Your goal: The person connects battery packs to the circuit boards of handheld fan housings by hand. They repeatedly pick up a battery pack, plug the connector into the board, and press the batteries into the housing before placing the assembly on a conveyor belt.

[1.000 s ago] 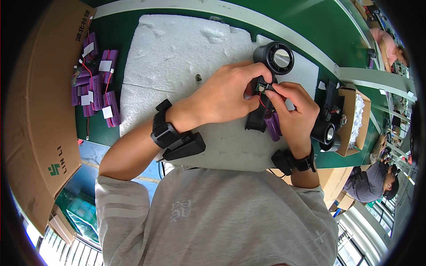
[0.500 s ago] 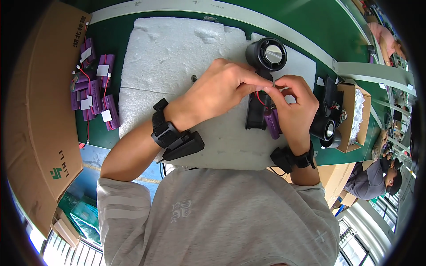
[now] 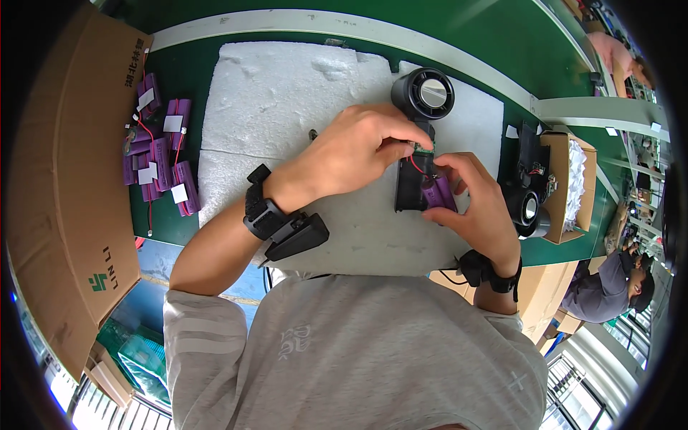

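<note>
A black handheld fan (image 3: pixel 403 188) with a round head lies on the white foam board, its handle open along its length. Over the handle's upper end, my left hand (image 3: pixel 365 147) is closed in a pinch beside a small green circuit board (image 3: pixel 423 149). What its fingertips hold is hidden. A red wire (image 3: pixel 416 165) runs from there to a purple battery pack (image 3: pixel 438 193). My right hand (image 3: pixel 479 201) grips that pack by its ends between thumb and fingers, at the right side of the open handle.
Several purple battery packs (image 3: pixel 161 154) lie at the left beside a large cardboard box (image 3: pixel 68 186). Right of the foam board (image 3: pixel 272 93) are another black fan (image 3: pixel 527 206) and a small carton (image 3: pixel 589 183) with white padding. A co-worker (image 3: pixel 598 294) sits far right.
My right hand has left the left fingertips, moved down and taken hold of the battery pack. The pack now sits closer to the handle. My left hand stays near the circuit board.
</note>
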A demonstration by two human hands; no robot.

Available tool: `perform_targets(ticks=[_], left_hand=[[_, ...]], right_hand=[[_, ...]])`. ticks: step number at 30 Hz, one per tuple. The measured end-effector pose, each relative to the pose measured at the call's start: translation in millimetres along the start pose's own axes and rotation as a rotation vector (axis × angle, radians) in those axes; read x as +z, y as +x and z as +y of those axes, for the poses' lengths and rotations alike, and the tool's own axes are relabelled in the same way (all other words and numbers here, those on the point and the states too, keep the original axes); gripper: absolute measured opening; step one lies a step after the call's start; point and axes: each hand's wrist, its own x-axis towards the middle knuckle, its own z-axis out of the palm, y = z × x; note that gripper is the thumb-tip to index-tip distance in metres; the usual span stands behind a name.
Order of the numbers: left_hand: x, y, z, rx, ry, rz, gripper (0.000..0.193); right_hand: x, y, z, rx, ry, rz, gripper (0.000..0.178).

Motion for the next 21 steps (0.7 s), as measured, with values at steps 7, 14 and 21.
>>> perform_targets(ticks=[7,14,21], left_hand=[[3,2,7,-0.048,0.083,0.032,0.024],[8,4,4,-0.049,0.031,0.072,0.023],[5,1,1,-0.061,-0.031,0.048,0.021]], right_hand=[[6,-7,-5,-0.006,-0.077,0.043,0.062],[2,-12,4,-0.081,0.032,0.058,0.058],[-1,-19,12,0.124,0.339,0.012,0.043]])
